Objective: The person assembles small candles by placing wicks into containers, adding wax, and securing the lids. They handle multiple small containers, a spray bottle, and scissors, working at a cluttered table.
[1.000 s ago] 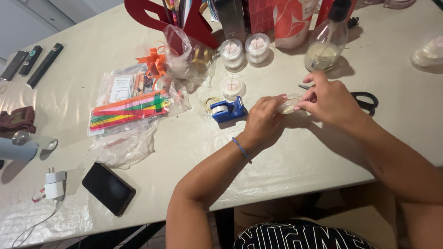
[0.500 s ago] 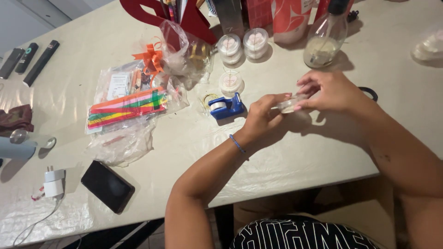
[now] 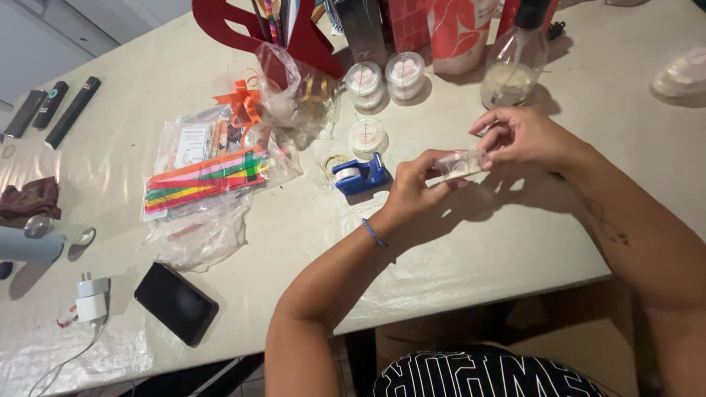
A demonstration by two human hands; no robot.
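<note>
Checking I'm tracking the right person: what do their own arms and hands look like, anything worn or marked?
Both arms are bare, no sleeves or gloves. The left hand has a thin blue bracelet at its wrist. The right hand wears nothing; its forearm carries a small dark tattoo.

Bare table near both hands; blue tape dispenser and jars beyond.

Warm, fairly even indoor light is falling on the pale surface from above and somewhat behind the camera. The left hand and right hand are casting soft shadows just below and right of themselves. Glare is showing on the clear plastic covering at the lower left of the frame and on the plastic bags at centre left. Focus is holding sharp in the middle; the corners are looking slightly stretched and softer, and the bottom edge is falling into dim shade.
</note>
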